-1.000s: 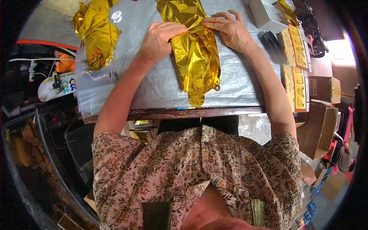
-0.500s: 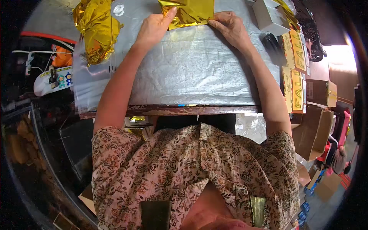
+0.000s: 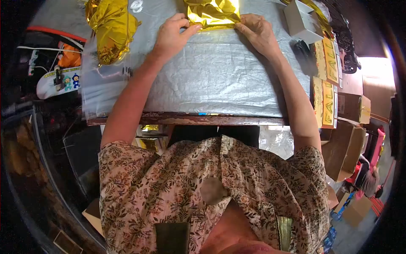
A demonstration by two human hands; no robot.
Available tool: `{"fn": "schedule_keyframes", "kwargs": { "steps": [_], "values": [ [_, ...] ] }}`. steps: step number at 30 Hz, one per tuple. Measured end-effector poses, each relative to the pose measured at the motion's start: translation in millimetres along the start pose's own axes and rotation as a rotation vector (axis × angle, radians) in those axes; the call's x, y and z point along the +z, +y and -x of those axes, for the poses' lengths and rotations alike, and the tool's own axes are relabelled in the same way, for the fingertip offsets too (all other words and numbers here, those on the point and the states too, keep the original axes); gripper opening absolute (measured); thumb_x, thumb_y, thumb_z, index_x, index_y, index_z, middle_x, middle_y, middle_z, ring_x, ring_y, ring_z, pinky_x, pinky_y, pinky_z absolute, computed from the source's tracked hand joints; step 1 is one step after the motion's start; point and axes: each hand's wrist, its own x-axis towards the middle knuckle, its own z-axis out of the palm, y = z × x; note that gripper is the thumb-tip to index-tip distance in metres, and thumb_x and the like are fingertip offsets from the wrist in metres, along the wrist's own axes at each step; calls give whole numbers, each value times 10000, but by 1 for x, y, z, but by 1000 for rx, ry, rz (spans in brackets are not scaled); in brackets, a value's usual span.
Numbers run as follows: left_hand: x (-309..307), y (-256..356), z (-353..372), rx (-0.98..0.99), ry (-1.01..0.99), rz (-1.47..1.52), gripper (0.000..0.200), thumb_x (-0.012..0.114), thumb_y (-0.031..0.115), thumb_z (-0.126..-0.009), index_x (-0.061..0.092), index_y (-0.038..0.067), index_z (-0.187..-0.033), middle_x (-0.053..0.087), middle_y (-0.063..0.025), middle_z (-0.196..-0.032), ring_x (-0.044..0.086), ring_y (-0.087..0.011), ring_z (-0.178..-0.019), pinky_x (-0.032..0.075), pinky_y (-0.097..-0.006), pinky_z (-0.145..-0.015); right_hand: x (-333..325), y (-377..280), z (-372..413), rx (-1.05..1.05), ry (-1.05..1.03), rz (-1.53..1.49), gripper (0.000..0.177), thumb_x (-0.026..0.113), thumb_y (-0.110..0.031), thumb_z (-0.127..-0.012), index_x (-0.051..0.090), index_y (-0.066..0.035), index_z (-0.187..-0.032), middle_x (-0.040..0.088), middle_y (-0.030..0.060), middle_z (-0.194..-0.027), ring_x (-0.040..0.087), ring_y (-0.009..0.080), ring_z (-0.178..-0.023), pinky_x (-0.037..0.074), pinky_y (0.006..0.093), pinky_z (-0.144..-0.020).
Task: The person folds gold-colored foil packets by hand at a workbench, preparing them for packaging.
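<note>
A folded gold foil balloon (image 3: 212, 13) lies flat at the far side of the grey-covered table (image 3: 211, 80). My left hand (image 3: 172, 34) presses its near left edge with thumb and fingers. My right hand (image 3: 258, 33) pins the near right corner with the fingertips. Both forearms reach out over the table from my flowered shirt.
A second crumpled gold foil balloon (image 3: 111, 29) lies at the far left. A white box (image 3: 301, 19) and a black object (image 3: 303, 51) sit at the right, beside yellow lettered packs (image 3: 329, 86). Cardboard boxes (image 3: 349, 139) stand on the floor to the right. The table's wooden front edge (image 3: 190, 120) faces me.
The long gold balloon that stretched toward me has been folded up away from me into a short stack. Both hands moved farther up the table with it.
</note>
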Motion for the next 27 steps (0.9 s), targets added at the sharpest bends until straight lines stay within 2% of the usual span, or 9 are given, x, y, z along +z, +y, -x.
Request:
{"fn": "schedule_keyframes", "kwargs": {
  "steps": [3,5,9,12,15,17,20,23,27],
  "values": [
    [3,1,-1,101,103,24,365,758,312,-930,714,-39,-842,684,-134,-974,672,-310,-866,516,-404,-763,5,-7,1,92,86,-168,148,764,-170,-911,755,-23,-913,760,60,-893,699,203,-839,509,373,-920],
    [2,5,0,79,101,36,362,760,313,-926,725,-38,-844,697,-131,-1021,680,-310,-892,521,-395,-782,4,-18,5,336,97,-287,152,777,-176,-904,773,-25,-917,759,28,-824,695,153,-793,516,361,-889],
    [1,2,-4,52,77,31,361,764,323,-917,758,-32,-855,720,-125,-1158,697,-315,-977,532,-375,-848,6,-18,7,302,145,-236,176,794,-200,-890,777,-25,-908,747,1,-760,676,122,-755,513,333,-849],
    [0,0,-4,-11,27,36,328,801,298,-913,754,-23,-865,717,-136,-1196,701,-269,-1042,519,-350,-918,6,-17,5,285,132,-146,194,783,-182,-903,775,2,-967,778,42,-904,678,106,-840,527,280,-815],
    [4,0,-2,-35,140,25,319,840,315,-870,780,2,-861,723,-129,-1219,704,-271,-1059,528,-354,-921,8,-21,6,293,163,-55,198,792,-189,-889,773,0,-946,778,42,-896,679,103,-836,529,281,-809],
    [4,0,-2,-28,154,-3,322,851,327,-856,787,11,-856,726,-124,-1221,706,-272,-1058,534,-358,-914,15,-7,9,117,272,20,199,788,-189,-885,770,3,-934,775,42,-870,682,112,-823,530,284,-812],
    [6,1,-2,-35,172,-25,333,861,343,-840,790,18,-819,730,-115,-1218,712,-273,-1039,545,-365,-888,14,-10,10,187,230,-42,203,778,-171,-893,759,9,-985,768,22,-832,669,95,-770,528,265,-783],
    [8,1,-6,-46,173,-61,361,861,353,-832,774,13,-752,733,-107,-1210,717,-272,-998,550,-367,-852,16,-7,11,295,229,-134,207,807,-211,-832,766,-15,-781,780,64,-879,721,188,-871,494,364,-922],
    [7,2,-8,-57,165,-84,399,866,362,-816,747,8,-675,737,-95,-1200,718,-270,-943,548,-366,-813,13,-17,10,305,256,-138,199,802,-200,-842,783,-4,-812,780,79,-873,723,197,-812,530,357,-857]
  ]
}}
